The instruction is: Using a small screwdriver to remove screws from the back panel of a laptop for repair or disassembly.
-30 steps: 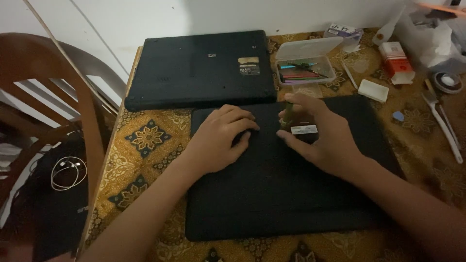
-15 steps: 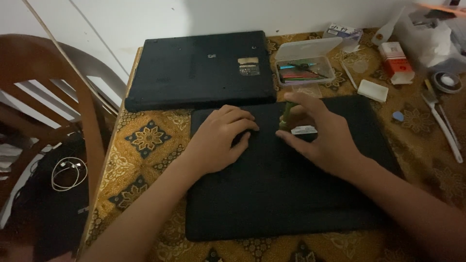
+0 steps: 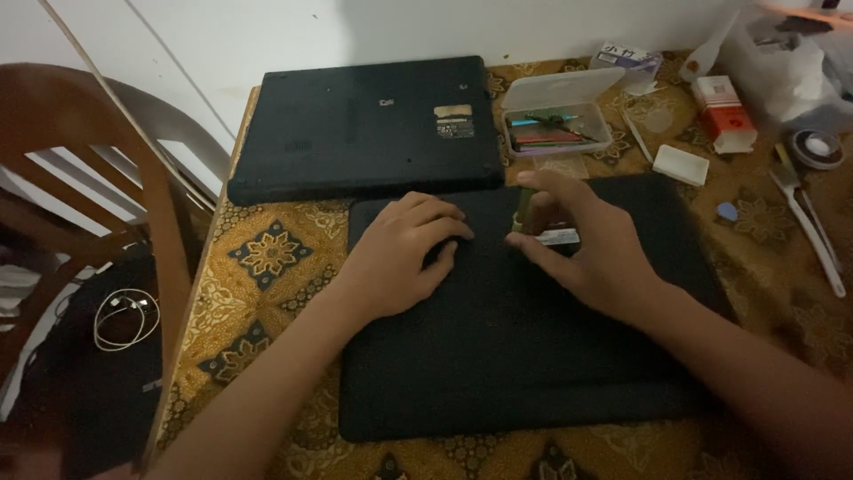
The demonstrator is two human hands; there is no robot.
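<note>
Right hand [image 3: 591, 253] pinches small green module [image 3: 522, 212] at far edge of near black laptop [image 3: 515, 356], module upright, just beyond fingertips. Left hand [image 3: 400, 258] flat, loose, pressing laptop beside it.

Red-and-white carton [image 3: 722, 112] stands upper right. A small white printed box [image 3: 625, 56] sits along the top edge. A pale sticker [image 3: 453, 122] marks the rear laptop, top centre. A white label [image 3: 558, 236] shows mid-frame by the fingers.

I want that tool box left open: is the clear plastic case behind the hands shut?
No, the clear case stands open, its lid tipped back and tools showing inside.
</note>
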